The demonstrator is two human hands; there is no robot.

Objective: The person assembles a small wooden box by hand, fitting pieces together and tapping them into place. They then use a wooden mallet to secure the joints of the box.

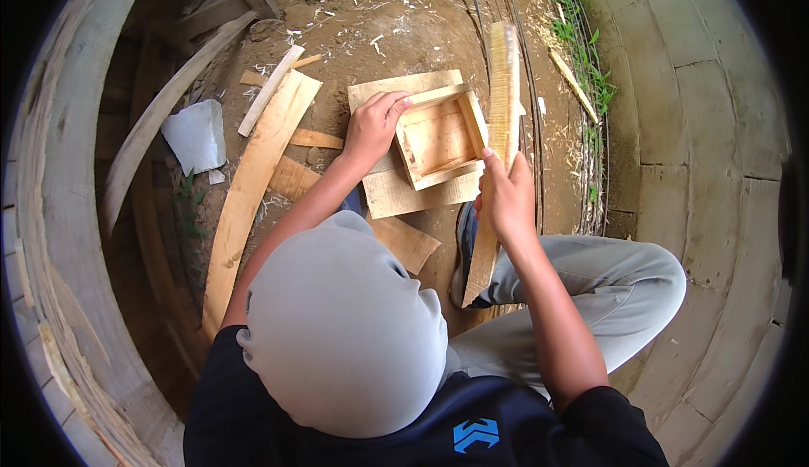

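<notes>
A shallow open wooden box (438,136) rests on light wooden boards (396,201) in front of me, its inside bare. At the box's far left corner, my left hand (375,134) is closed on the rim with the thumb along the wall. My right hand (509,199) wraps round a long, narrow wooden plank (504,88) that stands lengthwise close to the box's right side. The right thumb lies near the box's right corner; whether it touches the wall I cannot tell. Part of the plank is hidden behind my right hand.
Several loose boards (261,176) lie on the dirt ground to the left, near a pale stone block (196,136). Dark cables (527,71) run along the right, beside green plants (597,79) and a wall (674,113). Wood shavings litter the ground. My bent leg (602,286) is at the right.
</notes>
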